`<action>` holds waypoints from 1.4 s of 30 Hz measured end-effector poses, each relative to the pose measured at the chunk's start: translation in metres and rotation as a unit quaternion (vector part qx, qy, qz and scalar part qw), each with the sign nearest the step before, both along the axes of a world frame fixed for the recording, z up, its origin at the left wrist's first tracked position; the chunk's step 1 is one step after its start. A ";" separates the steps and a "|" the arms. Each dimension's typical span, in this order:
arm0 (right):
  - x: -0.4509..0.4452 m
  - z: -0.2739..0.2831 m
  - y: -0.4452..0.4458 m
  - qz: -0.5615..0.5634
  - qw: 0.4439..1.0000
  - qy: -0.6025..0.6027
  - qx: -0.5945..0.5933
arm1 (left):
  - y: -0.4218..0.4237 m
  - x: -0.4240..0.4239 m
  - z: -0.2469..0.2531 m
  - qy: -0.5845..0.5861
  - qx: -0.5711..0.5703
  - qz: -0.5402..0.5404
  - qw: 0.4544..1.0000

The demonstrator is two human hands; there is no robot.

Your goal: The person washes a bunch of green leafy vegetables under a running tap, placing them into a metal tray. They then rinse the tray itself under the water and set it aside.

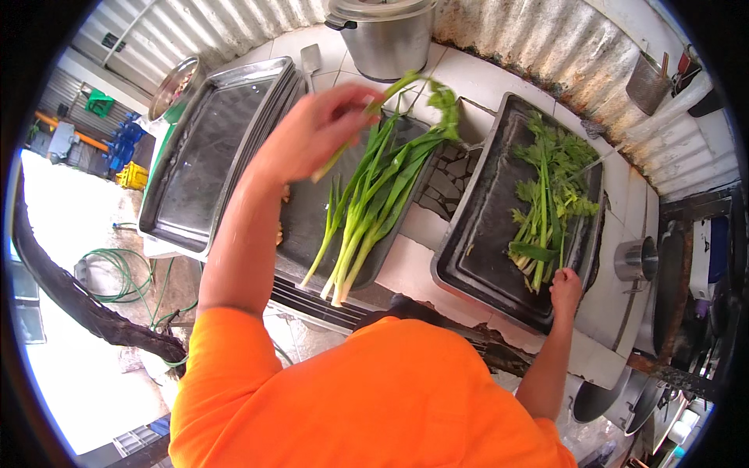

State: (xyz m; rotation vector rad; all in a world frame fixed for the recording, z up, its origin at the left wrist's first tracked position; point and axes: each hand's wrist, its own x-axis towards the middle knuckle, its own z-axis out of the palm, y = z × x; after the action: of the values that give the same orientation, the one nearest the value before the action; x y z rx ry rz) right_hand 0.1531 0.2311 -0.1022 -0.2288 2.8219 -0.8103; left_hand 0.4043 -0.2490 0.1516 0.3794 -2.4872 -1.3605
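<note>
My left hand [335, 126] is raised over the middle tray and grips a celery stalk [440, 111] whose leafy tip droops to the right; the hand is slightly blurred. Beneath it, a bunch of green onions [374, 193] lies across the dark middle tray [374, 272], white ends towards me. On the dark right-hand tray [468, 269] rests a heap of leafy celery [547, 169]. My right hand [566, 289] is at that tray's near right edge, its fingers closed on the lower end of a thin celery stem [563, 245].
Stacked metal trays [205, 158] stand at left, beside a metal bowl [178, 88]. A large lidded pot [386, 41] is at the back, with a spatula [311, 61] near it. A metal cup [636, 259] sits at right. Broken tiles surround an opening [450, 178] between the trays.
</note>
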 end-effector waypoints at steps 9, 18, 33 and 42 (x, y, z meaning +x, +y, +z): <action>0.013 0.005 -0.023 -0.100 0.984 -0.089 -0.117 | 0.028 0.172 -0.164 -0.258 0.070 0.148 0.952; 0.004 -0.017 -0.001 -0.032 0.997 0.054 0.050 | 0.012 0.146 -0.153 -0.248 -0.012 0.086 0.965; 0.020 0.021 -0.005 0.028 0.996 0.049 0.068 | 0.173 -0.168 -0.204 -0.095 -0.206 -0.187 0.956; -0.019 0.045 -0.027 0.016 0.971 0.076 -0.225 | 0.264 -0.250 -0.211 -0.138 0.181 -0.052 0.972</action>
State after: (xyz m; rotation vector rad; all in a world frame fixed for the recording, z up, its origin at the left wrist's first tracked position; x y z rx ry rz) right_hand 0.1337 0.2043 -0.0572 -0.4163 2.7200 -1.4762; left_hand 0.1548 0.0154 -0.0590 0.5538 -2.4942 -1.9316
